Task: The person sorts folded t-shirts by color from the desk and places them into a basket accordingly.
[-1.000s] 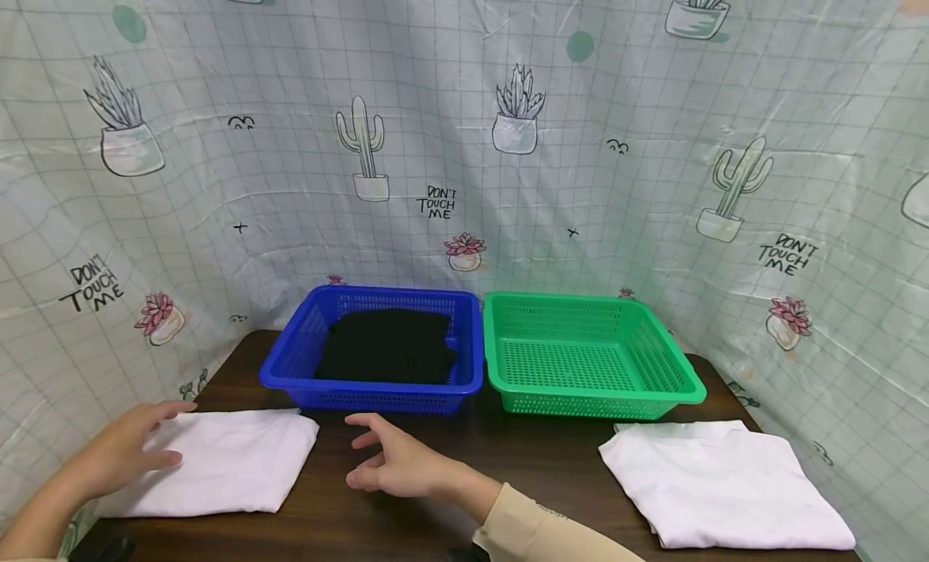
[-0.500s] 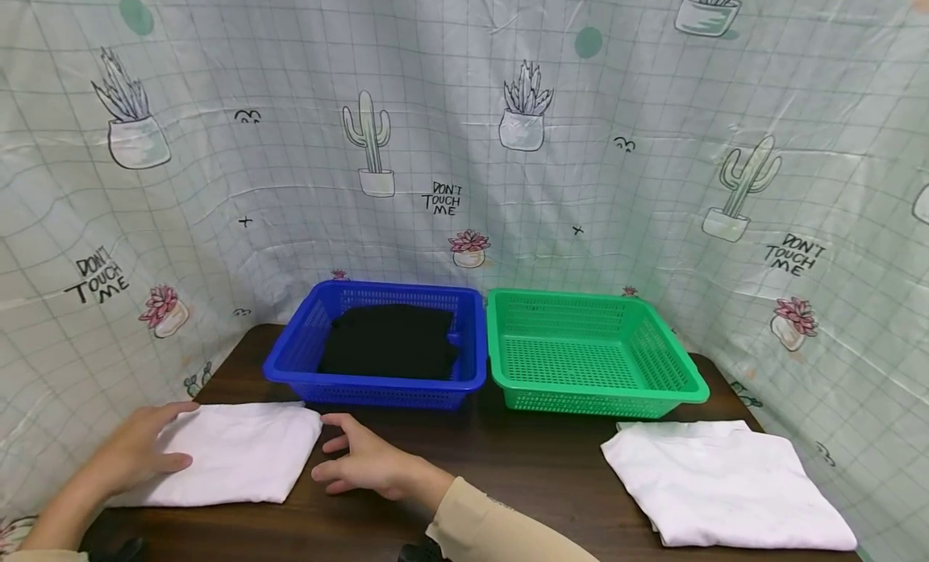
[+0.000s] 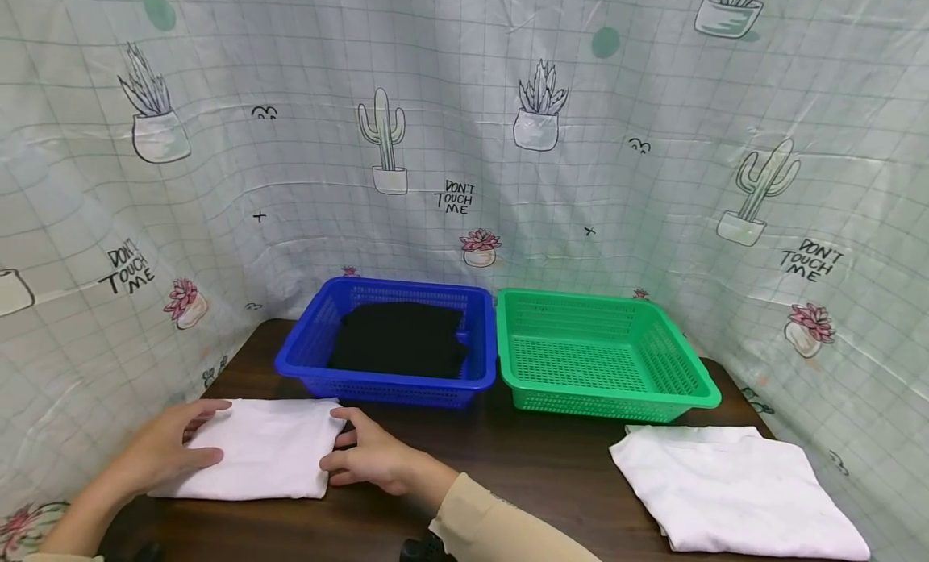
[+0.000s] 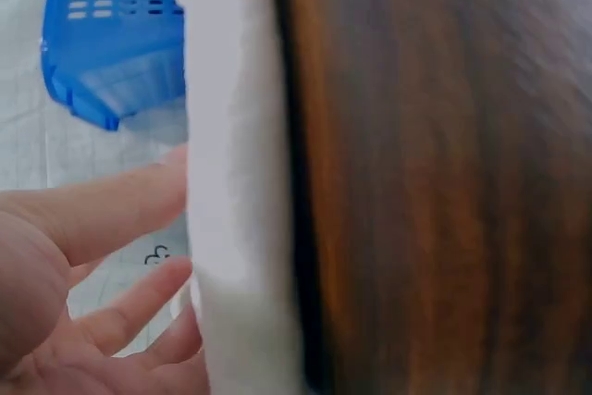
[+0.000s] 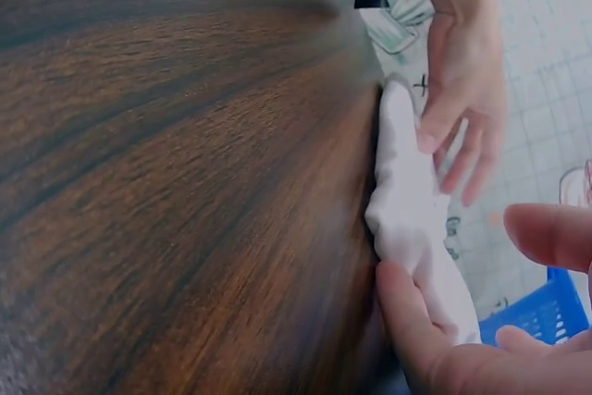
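A folded white garment (image 3: 272, 447) lies flat on the table's left part. My left hand (image 3: 170, 447) rests on its left side, thumb and fingers spread apart. At its right edge my right hand (image 3: 373, 457) touches the fabric, fingers loosely bent. In the right wrist view, my right thumb (image 5: 407, 316) is against the garment's edge (image 5: 407, 191), and its other fingers stay apart above. The left wrist view shows my left fingertips (image 4: 171, 279) meeting the white fabric (image 4: 236, 182); part of them is hidden behind it.
Behind the garment stands a blue basket (image 3: 385, 389) holding black folded cloth (image 3: 399, 340). Beside it is a green basket (image 3: 602, 401) with nothing in it. Another folded white garment (image 3: 733, 489) lies at the right. A patterned curtain (image 3: 464, 126) surrounds the dark wooden table (image 3: 522, 481).
My right hand has moved left and reached the near garment's right edge. My left hand has shifted right on it, and the garment has slid slightly right. The head view has turned a little left.
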### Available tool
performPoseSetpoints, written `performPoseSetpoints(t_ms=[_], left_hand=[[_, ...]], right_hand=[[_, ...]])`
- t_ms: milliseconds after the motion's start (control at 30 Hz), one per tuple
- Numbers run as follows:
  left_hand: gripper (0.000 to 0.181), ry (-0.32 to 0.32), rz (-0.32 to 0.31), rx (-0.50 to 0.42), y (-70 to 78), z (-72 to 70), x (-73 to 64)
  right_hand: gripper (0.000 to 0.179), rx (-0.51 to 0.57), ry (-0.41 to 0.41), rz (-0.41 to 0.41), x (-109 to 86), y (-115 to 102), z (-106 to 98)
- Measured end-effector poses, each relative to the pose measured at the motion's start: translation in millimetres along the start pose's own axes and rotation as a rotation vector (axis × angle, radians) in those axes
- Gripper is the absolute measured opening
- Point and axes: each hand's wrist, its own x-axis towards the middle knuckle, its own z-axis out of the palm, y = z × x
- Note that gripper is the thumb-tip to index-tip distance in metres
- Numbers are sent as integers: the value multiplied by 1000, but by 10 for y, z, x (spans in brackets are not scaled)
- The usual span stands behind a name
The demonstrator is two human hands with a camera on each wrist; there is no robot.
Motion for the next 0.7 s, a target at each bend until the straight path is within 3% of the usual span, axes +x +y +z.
performPoseSetpoints(t_ms=[67,200,267,400,533,700], left_hand=[[65,15,-3,-15,1,-8,7],[60,66,-24,52,-35,-47,-13],[59,60,-36,70,-53,-53,-23],[61,-45,-126,30,-57,-68,-19],[71,-170,-244,-95,-60,-89,1],[79,-239,-264,-274,-112,-101,22]], right_hand=[[73,9,5,1,-2,11,-17],[73,13,0,1,-7,23,-35],[74,6,4,-1,-3,21,-39],[78,-7,24,-10,21,7,-38],[79,-4,49,-27,65,15,-28],[77,44,86,-57,138,32,-14]])
